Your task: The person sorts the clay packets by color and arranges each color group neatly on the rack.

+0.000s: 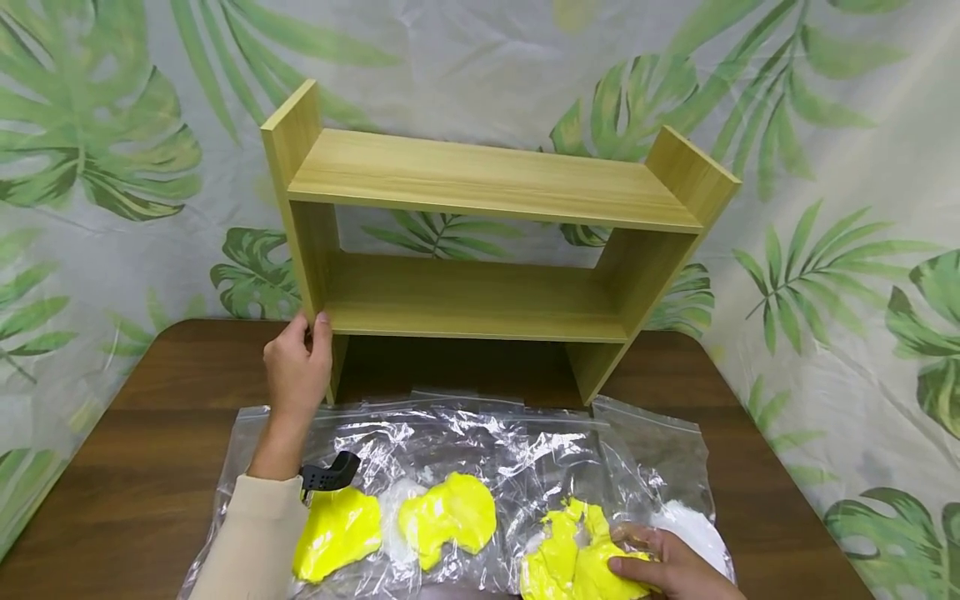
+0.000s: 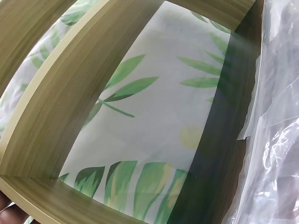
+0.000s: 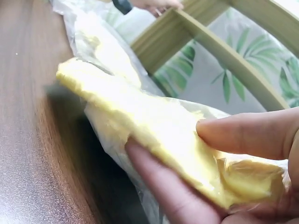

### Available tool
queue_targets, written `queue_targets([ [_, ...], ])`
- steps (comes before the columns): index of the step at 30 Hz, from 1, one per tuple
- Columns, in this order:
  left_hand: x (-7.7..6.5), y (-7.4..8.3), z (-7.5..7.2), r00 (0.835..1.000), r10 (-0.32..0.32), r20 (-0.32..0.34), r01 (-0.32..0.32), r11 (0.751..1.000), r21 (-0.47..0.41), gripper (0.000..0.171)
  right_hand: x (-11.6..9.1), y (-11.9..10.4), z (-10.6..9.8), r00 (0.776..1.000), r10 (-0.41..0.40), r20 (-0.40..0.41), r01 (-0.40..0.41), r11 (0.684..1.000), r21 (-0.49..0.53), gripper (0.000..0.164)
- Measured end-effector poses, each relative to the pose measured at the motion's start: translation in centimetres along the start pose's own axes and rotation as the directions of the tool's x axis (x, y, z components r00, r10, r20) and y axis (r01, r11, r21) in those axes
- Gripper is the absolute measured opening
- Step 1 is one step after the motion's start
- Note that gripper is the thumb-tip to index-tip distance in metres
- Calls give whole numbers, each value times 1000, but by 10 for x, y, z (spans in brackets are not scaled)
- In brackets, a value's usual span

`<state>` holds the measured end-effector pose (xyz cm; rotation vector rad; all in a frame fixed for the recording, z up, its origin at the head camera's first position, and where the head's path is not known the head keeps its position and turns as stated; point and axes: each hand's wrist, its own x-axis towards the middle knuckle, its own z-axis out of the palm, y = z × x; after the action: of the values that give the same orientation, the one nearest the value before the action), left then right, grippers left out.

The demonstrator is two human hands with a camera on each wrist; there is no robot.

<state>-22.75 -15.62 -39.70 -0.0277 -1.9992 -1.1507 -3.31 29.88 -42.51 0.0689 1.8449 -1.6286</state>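
Observation:
A small two-tier wooden shelf (image 1: 480, 300) stands upright at the back of the table. My left hand (image 1: 296, 367) grips the front edge of its left side panel, near the middle board; in the left wrist view only a bit of the fingers (image 2: 11, 215) shows beside the panel. At the front right, my right hand (image 1: 667, 567) pinches a lump of soft yellow clay (image 1: 558, 554) between thumb and fingers. The right wrist view shows this yellow clay (image 3: 154, 126) close up, with clear plastic against it.
Clear zip bags (image 1: 517, 446) lie across the front of the dark wooden table (image 1: 165, 425). On them are a yellow piece (image 1: 457, 512) in the middle, another yellow piece (image 1: 341, 529) at left and a white piece (image 1: 697, 533) at right. A leaf-print cloth (image 1: 480, 50) hangs behind.

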Motion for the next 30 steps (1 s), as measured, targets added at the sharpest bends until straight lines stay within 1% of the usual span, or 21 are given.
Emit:
queue_targets([
  [5, 0, 2, 0, 1000, -2, 14, 2, 1000, 2, 29, -4, -1, 0, 998, -28, 51, 22, 993, 113, 68],
  [7, -1, 2, 0, 1000, -4, 13, 4, 1000, 1, 29, -6, -4, -1, 998, -28, 56, 20, 991, 130, 71],
  [9, -1, 1, -1, 1000, -5, 12, 5, 1000, 1, 29, -8, -7, -1, 998, -28, 55, 19, 985, 170, 70],
  [11, -1, 1, -1, 1000, -1, 11, 1, 1000, -1, 29, -10, -11, -3, 999, -34, 32, 28, 983, 181, 69],
  [13, -1, 0, -2, 1000, 5, 13, -5, 1000, -5, 28, -11, -16, -5, 999, -45, 13, 42, 983, 180, 63],
  [15, -1, 0, -2, 1000, 4, 14, -4, 1000, -7, 28, -12, -20, -6, 997, -72, 24, 66, 980, 187, 57],
  [17, -1, 0, -3, 1000, 1, 12, -1, 1000, -6, 28, -11, -26, -8, 994, -100, 52, 89, 978, 191, 52],
  [19, -1, 0, -3, 1000, -4, 11, 4, 1000, 1, 28, -11, -33, -8, 991, -120, 66, 104, 974, 201, 52],
  [22, -1, 0, -2, 1000, -12, 19, 11, 1000, 8, 28, -11, -44, -5, 987, -156, 40, 146, 972, 184, 59],
  [23, -1, 1, -2, 1000, -13, 21, 13, 1000, 9, 28, -11, -49, -4, 986, -165, 23, 158, 971, 182, 58],
  [24, -1, 1, -2, 1000, -13, 22, 13, 1000, 9, 28, -11, -53, -3, 983, -182, 13, 177, 968, 180, 57],
  [26, -1, 1, -2, 1000, -13, 21, 13, 1000, 4, 28, -12, -60, -2, 973, -231, 4, 227, 958, 178, 50],
  [28, -1, 1, -3, 1000, -11, 17, 11, 1000, 3, 27, -13, -69, -2, 962, -272, -5, 269, 947, 178, 39],
  [29, -1, 1, -3, 1000, -8, 14, 8, 1000, 4, 27, -13, -73, -2, 956, -294, -8, 291, 940, 180, 35],
  [30, -1, 0, -3, 1000, -7, 12, 7, 1000, 6, 27, -14, -76, -2, 946, -323, -11, 320, 931, 175, 35],
])
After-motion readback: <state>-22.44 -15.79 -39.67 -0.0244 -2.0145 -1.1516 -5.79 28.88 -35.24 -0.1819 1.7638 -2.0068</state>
